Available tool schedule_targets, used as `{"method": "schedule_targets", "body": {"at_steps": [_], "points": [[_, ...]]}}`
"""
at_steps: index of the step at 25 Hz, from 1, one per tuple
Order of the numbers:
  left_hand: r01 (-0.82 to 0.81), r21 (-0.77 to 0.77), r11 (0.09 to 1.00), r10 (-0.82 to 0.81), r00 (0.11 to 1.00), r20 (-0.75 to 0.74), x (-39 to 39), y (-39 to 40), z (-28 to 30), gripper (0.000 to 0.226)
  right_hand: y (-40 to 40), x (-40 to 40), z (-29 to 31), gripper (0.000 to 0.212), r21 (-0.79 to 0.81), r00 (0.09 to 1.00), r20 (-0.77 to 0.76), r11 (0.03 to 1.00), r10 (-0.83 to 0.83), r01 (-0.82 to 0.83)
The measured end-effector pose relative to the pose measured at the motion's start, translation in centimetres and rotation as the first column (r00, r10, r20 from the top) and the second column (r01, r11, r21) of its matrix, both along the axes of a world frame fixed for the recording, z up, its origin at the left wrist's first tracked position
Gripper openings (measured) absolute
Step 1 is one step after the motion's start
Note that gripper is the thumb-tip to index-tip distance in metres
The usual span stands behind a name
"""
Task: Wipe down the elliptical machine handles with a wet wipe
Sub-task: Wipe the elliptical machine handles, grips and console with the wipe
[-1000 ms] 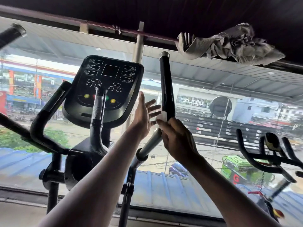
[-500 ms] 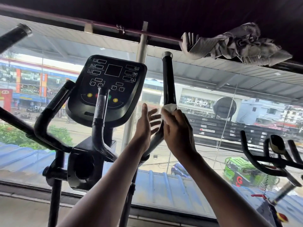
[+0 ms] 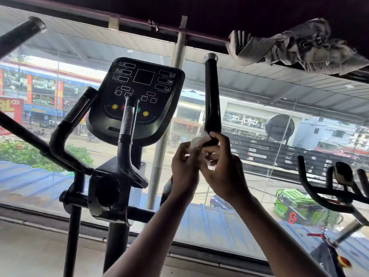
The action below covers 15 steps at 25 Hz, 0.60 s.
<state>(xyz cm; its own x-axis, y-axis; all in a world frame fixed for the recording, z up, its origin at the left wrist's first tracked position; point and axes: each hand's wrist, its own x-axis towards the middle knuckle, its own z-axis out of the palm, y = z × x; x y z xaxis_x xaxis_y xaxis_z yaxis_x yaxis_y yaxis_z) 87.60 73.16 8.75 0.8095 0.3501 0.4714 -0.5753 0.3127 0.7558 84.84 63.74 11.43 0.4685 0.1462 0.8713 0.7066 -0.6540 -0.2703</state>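
White "zudio" lettering on a storefront across the street; a red "G" on a green vehicle.

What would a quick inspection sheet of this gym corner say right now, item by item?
Surface: tall black handle with a silver cap, upright to the right of the console.
Job's things: white wet wipe bunched at the handle's lower end.
Clutter: grey cloth draped over the rail above the window.
Grippers: left hand and right hand both pinch the wipe; the right hand's fingers also touch the handle.
Cables: nothing seen on the machine; overhead wires outside the glass.
Surroundings: second upright handle at far left, curved fixed grips below the console, another machine's handlebars at right, street and shops beyond the window.
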Motion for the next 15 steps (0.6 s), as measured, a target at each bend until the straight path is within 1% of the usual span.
{"method": "schedule_targets", "body": {"at_steps": [1,2,3,4,5,6,7,9,11,13,15], "points": [[-0.038,-0.026,0.999,0.037,0.999,-0.008,0.8,0.4,0.1,0.007,-0.6,-0.2,0.4,0.049,0.059,0.999,0.033,0.998,-0.03,0.028],[-0.081,-0.031,0.996,0.08,0.996,-0.026,1.4,0.7,0.2,0.012,-1.0,0.0,1.0,0.046,0.152,0.997,0.038,0.987,-0.066,0.06],[-0.106,-0.046,0.993,0.105,0.994,-0.027,1.9,0.7,0.3,0.016,-1.2,0.6,1.8,0.042,0.236,0.998,-0.013,0.969,-0.067,0.068],[-0.11,-0.053,0.992,0.11,0.994,-0.006,2.3,0.3,0.5,0.016,-1.2,1.5,2.5,0.041,0.288,0.993,-0.117,0.957,-0.009,0.043],[-0.114,-0.03,0.993,0.116,0.993,0.037,2.5,-0.3,0.5,0.017,-0.8,2.5,3.0,0.043,0.322,0.964,-0.246,0.946,0.098,-0.013],[-0.152,0.014,0.988,0.151,0.985,0.081,2.3,-1.3,0.6,0.021,-0.2,3.7,3.3,0.05,0.359,0.915,-0.346,0.93,0.209,-0.076],[-0.202,0.058,0.978,0.195,0.974,0.114,2.3,-2.4,0.3,0.023,0.2,4.9,3.4,0.057,0.387,0.873,-0.392,0.913,0.289,-0.128],[-0.265,0.074,0.962,0.251,0.956,0.152,2.4,-4.2,-0.6,0.028,0.8,6.5,2.9,0.059,0.424,0.83,-0.382,0.875,0.406,-0.232],[-0.282,0.076,0.956,0.268,0.95,0.159,3.5,-4.6,-2.4,0.035,0.7,7.0,2.2,0.053,0.499,0.8,-0.361,0.824,0.48,-0.269],[-0.281,0.087,0.956,0.275,0.959,0.073,5.6,-3.8,-4.8,0.038,0.6,7.2,1.8,0.04,0.561,0.779,-0.335,0.777,0.53,-0.287],[-0.231,0.101,0.968,0.237,0.97,-0.053,7.5,-2.5,-6.6,0.036,1.0,7.3,1.4,0.038,0.546,0.789,-0.31,0.778,0.531,-0.31]]}}
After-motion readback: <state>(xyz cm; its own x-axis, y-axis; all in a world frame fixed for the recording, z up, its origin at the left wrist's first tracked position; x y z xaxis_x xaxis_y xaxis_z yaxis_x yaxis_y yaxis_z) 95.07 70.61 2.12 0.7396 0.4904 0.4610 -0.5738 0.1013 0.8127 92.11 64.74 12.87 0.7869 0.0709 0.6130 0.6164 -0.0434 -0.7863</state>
